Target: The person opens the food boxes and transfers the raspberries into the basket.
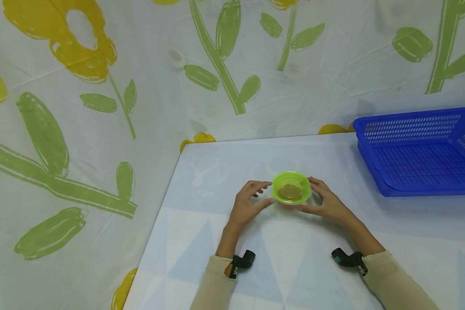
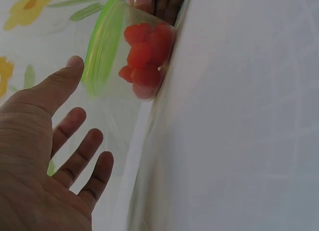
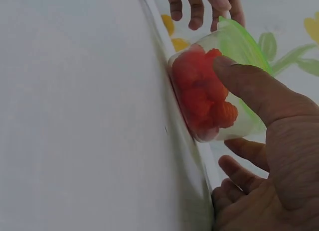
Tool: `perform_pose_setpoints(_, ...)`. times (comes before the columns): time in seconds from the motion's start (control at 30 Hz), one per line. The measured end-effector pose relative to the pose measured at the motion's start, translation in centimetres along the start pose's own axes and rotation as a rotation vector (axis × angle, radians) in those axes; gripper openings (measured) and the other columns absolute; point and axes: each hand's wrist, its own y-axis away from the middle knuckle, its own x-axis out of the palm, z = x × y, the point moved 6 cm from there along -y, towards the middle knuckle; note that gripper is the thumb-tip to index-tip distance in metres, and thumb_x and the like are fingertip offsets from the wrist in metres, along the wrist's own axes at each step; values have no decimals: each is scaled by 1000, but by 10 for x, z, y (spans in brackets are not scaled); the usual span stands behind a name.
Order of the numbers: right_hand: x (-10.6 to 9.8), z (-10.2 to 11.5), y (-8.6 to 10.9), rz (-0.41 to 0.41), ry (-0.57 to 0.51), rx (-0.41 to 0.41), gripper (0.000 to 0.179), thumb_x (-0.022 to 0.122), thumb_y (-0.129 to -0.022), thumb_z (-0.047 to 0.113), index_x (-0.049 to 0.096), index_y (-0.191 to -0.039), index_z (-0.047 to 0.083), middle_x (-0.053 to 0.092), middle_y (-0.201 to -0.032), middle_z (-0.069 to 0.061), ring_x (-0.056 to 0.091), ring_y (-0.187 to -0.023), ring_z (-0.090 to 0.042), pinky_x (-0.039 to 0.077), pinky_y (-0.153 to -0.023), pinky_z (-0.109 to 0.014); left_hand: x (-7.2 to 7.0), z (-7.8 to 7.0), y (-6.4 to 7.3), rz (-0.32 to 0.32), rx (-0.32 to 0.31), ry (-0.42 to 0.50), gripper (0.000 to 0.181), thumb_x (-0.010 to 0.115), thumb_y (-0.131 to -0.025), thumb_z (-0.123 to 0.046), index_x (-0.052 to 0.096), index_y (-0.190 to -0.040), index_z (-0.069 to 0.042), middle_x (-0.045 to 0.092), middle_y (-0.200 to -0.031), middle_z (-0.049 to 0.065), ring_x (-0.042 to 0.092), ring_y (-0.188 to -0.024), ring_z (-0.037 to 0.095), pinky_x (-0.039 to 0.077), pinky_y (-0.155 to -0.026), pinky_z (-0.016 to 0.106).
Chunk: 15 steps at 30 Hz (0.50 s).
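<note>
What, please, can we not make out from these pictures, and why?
Head view: the right end of the blue basket, cut off by the right edge.
Left wrist view: most of the right hand, cut off by the top edge.
Right wrist view: the exact number of red pieces, hidden partly by one another.
All views: underside of the container, turned to the table.

I log a translucent lime-green lid (image 1: 291,186), clear bowl (image 3: 244,125), red-orange pieces (image 2: 146,57). Basket (image 1: 426,162): solid blue. Worktop (image 1: 288,275): white, pale-blue triangle print. Backdrop (image 1: 155,86): whitish, yellow-flower and green-leaf print. Sleeves (image 1: 214,284) read beige to me.
</note>
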Motion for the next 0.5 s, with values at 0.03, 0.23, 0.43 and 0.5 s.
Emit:
perform_pose_setpoints(0.03, 1, 0, -1, 0, 4, -4, 94, 87, -77, 34, 40, -151, 1, 24, -158, -21, 14, -146, -47, 14, -107, -75, 0, -1, 0, 1, 4, -4, 46, 81, -86, -24, 67, -129, -18, 60, -119, -2, 60, -103, 25, 52, -85, 40)
perform_pose_setpoints(0.23, 4, 0, -2, -10, 0, -9, 92, 87, -77, 34, 41, -150, 2, 27, -157, -18, 16, -146, -46, 14, -107, -74, 2, -3, 0, 1, 31, -44, 44, 81, -85, -24, 68, -127, -18, 59, -119, -2, 61, -101, 23, 53, -83, 36)
perform_pose_setpoints(0.43, 6, 2, -3, -21, -41, -34, 90, 88, -78, 29, 42, -150, 3, 27, -156, -19, 17, -146, -46, 13, -107, -75, 4, -5, 1, -4, 55, -40, 41, 82, -85, -21, 71, -124, -16, 59, -118, -1, 60, -98, 22, 54, -81, 37)
perform_pose_setpoints(0.5, 7, 2, -3, -30, -59, -48, 88, 88, -77, 27, 43, -150, 3, 27, -155, -19, 16, -145, -45, 11, -107, -76, 5, -4, 1, 2, 60, -43, 40, 82, -85, -21, 71, -123, -16, 58, -119, -1, 60, -97, 22, 54, -81, 38)
